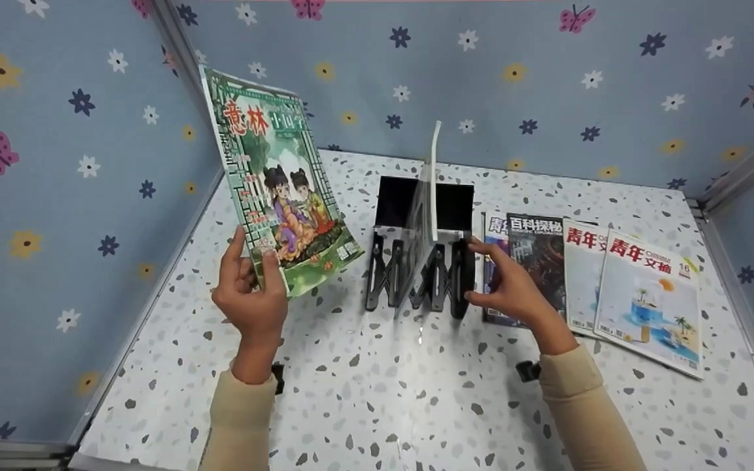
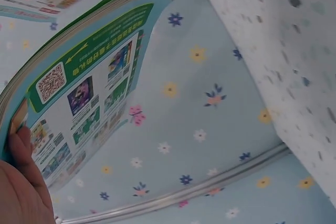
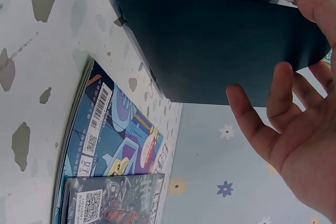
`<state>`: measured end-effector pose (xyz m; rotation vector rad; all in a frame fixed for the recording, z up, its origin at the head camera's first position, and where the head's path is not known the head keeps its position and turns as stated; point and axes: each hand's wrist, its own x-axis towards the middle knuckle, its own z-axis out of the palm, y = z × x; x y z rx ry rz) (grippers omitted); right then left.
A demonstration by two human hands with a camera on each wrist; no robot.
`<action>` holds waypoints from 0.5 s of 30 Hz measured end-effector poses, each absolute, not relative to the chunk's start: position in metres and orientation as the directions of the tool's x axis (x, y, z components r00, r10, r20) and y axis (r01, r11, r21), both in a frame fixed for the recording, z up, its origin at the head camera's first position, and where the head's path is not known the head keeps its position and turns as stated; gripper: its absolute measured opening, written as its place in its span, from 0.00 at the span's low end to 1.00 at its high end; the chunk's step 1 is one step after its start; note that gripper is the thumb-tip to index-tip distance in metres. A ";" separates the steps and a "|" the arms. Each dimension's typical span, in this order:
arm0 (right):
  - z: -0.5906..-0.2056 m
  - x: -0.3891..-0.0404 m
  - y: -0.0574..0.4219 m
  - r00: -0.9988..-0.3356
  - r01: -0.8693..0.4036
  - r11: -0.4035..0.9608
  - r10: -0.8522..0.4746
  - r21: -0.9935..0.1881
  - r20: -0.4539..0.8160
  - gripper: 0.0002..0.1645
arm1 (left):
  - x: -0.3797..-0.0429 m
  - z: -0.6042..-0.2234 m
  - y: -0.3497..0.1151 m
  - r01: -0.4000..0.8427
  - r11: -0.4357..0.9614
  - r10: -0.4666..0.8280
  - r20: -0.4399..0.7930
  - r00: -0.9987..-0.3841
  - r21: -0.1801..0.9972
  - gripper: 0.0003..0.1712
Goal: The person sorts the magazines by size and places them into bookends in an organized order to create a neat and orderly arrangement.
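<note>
My left hand (image 1: 256, 297) grips a green illustrated magazine (image 1: 292, 190) by its lower left corner, tilted above the table. Its back cover (image 2: 86, 93) fills much of the left wrist view. At the middle of the table stands a black expandable book stand (image 1: 426, 203) with crossed folding links. Inside it a thin magazine (image 1: 434, 183) stands upright, seen edge-on beside a clear divider. My right hand (image 1: 514, 284) holds the stand's right end panel, thumb and fingers at its edge. In the right wrist view that black panel (image 3: 210, 51) is close to the fingertips.
Right of the stand, several magazines lie overlapping: a dark one (image 1: 537, 261) and a white one with a beach picture (image 1: 648, 301) among them. Flowered blue walls (image 1: 416, 78) enclose the speckled white table (image 1: 351, 392) at the back and both sides.
</note>
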<state>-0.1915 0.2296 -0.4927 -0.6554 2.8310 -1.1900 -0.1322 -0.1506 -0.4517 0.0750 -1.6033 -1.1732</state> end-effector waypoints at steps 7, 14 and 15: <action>-0.491 -0.191 0.228 -0.918 -0.359 0.630 -0.370 -0.689 0.141 0.50 | -0.132 -0.434 -0.131 0.652 0.475 -0.593 0.762 -0.259 0.591 0.24; -0.492 -0.191 0.227 -0.923 -0.347 0.635 -0.362 -0.690 0.130 0.51 | -0.138 -0.425 -0.109 0.715 0.517 -0.558 0.819 -0.137 0.471 0.28; -0.492 -0.191 0.226 -0.922 -0.347 0.634 -0.363 -0.690 0.130 0.51 | -0.139 -0.425 -0.106 0.723 0.521 -0.545 0.829 -0.128 0.454 0.28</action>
